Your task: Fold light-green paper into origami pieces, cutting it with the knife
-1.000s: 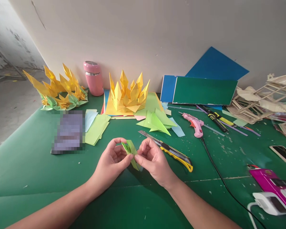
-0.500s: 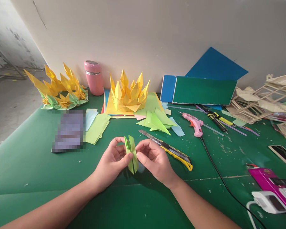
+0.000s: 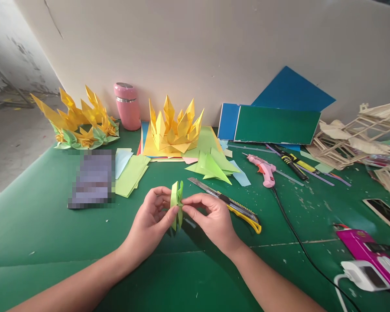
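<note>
A small folded green paper (image 3: pixel 174 195) stands upright between my hands, low over the green table. My left hand (image 3: pixel 152 219) pinches it from the left with the thumb in front. From the right, my right hand (image 3: pixel 211 219) holds its edge between thumb and index finger. Just behind my right hand lies a yellow box cutter (image 3: pixel 243 212). Beyond my hands are a pile of folded green paper pieces (image 3: pixel 212 167) and a yellow paper crown (image 3: pixel 175 134) on coloured sheets. Green paper strips (image 3: pixel 130 175) lie to the left.
At the back left are a yellow and green paper crown (image 3: pixel 84 125) and a pink flask (image 3: pixel 128 108). A pink glue gun (image 3: pixel 263 167), its cord, a magenta power strip (image 3: pixel 360 247) and a phone (image 3: pixel 385 214) lie at the right.
The folded green paper has turned and now appears narrower, with its looped folds on the right. My right hand has moved slightly left, its fingertips closer together on the paper.
</note>
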